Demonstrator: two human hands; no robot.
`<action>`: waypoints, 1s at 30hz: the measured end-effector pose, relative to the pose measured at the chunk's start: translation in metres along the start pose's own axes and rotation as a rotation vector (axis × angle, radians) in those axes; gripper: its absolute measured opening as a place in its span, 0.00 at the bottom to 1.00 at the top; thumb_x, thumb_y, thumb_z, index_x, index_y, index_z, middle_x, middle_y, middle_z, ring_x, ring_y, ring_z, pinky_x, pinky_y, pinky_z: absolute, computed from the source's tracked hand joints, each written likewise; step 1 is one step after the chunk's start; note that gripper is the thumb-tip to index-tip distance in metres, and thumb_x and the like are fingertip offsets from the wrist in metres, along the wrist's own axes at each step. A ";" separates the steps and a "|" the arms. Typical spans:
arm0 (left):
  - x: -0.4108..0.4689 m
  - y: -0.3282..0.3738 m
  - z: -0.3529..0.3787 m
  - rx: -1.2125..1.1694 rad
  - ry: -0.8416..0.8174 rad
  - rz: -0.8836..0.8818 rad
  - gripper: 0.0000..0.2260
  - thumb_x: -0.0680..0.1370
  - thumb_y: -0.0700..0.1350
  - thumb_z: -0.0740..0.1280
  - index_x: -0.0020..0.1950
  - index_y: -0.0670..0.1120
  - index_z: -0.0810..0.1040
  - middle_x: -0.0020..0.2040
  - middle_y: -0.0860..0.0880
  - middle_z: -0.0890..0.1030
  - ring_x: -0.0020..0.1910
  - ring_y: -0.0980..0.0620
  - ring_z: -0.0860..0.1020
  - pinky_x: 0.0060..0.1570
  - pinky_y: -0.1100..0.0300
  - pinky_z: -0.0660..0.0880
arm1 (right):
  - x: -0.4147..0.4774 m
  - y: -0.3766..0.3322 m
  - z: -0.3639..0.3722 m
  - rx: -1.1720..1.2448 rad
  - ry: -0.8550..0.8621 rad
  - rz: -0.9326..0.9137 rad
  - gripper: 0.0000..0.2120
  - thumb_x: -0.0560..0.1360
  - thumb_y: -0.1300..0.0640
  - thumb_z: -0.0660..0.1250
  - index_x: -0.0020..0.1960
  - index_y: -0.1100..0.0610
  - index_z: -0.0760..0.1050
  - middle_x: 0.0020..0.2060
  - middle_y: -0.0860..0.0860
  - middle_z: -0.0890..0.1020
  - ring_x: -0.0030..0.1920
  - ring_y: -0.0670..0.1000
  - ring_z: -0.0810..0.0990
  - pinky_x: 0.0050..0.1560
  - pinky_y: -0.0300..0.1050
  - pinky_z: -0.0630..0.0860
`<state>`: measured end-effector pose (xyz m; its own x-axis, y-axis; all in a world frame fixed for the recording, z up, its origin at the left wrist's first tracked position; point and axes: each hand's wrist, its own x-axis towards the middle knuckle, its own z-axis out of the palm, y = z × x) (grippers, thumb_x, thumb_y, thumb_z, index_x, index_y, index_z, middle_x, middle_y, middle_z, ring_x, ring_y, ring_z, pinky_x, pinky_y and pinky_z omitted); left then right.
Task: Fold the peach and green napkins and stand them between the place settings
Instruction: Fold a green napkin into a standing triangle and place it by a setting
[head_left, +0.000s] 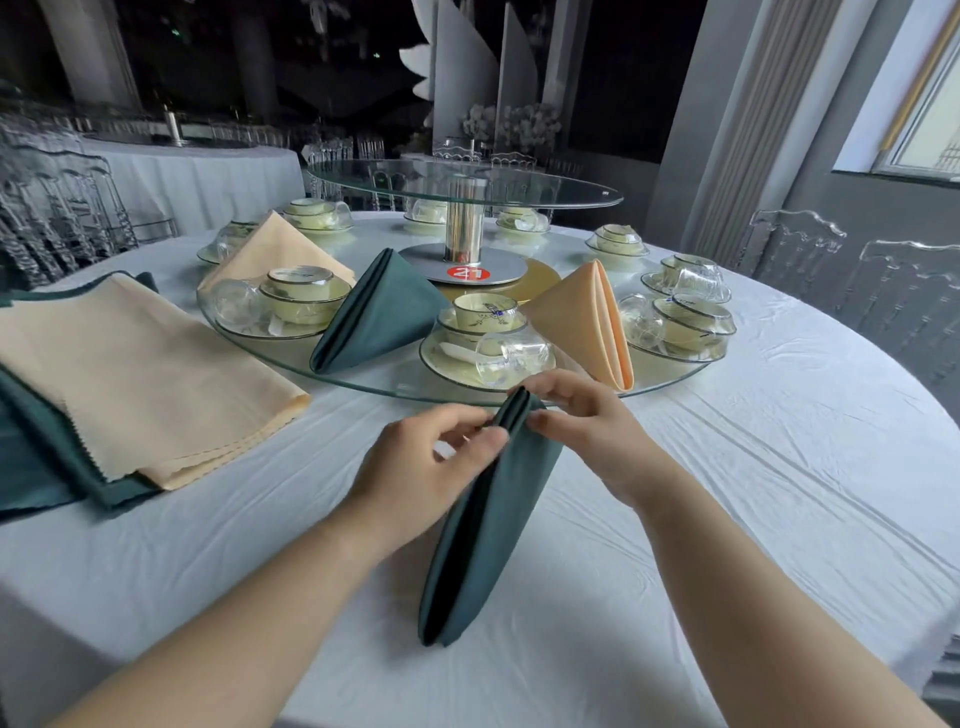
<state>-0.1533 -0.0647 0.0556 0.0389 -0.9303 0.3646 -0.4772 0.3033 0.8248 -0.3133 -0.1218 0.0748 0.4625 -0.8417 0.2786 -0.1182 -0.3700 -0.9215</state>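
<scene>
Both left hand (415, 470) and right hand (592, 431) pinch green napkin (496, 525); label (468, 272): 21.

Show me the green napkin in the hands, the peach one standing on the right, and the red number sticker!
held green napkin (504, 519), head view, middle of its outer fold
right peach napkin (571, 322), head view, its left sloping face
red number sticker (468, 273), head view, its centre

A white cloth covers the round counter (727, 493). On it lies a broad glass turntable (363, 387), and a shiny metal post (464, 218) at its centre carries a smaller glass disc (519, 179). A red tag (468, 272) marked 21 sits at the post's base. Clear chairs (795, 249) stand at the right, near a pale curtain (743, 130). White flowers (519, 122) show behind.
</scene>
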 end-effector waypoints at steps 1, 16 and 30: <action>0.004 -0.007 -0.004 0.005 0.007 -0.002 0.24 0.62 0.68 0.55 0.48 0.57 0.79 0.45 0.59 0.82 0.46 0.59 0.78 0.49 0.62 0.73 | 0.001 0.001 -0.001 0.035 0.007 -0.001 0.06 0.64 0.61 0.64 0.38 0.51 0.75 0.38 0.43 0.79 0.46 0.43 0.75 0.50 0.34 0.70; 0.042 -0.062 -0.010 0.855 -0.314 -0.146 0.24 0.82 0.52 0.46 0.76 0.49 0.42 0.76 0.55 0.41 0.74 0.58 0.40 0.70 0.61 0.37 | 0.009 0.002 -0.017 -0.155 -0.047 -0.008 0.12 0.61 0.49 0.72 0.43 0.51 0.80 0.48 0.62 0.79 0.47 0.51 0.74 0.54 0.44 0.69; 0.047 -0.072 -0.031 0.876 -0.205 -0.297 0.22 0.82 0.52 0.45 0.76 0.52 0.45 0.76 0.55 0.42 0.75 0.56 0.42 0.71 0.52 0.37 | 0.006 -0.007 -0.034 -0.074 -0.047 0.000 0.07 0.61 0.54 0.76 0.36 0.45 0.81 0.38 0.39 0.79 0.37 0.50 0.69 0.31 0.28 0.67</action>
<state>-0.0896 -0.1235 0.0266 0.1495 -0.9879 0.0406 -0.9652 -0.1369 0.2230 -0.3400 -0.1375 0.0920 0.5027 -0.8232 0.2640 -0.1818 -0.3992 -0.8987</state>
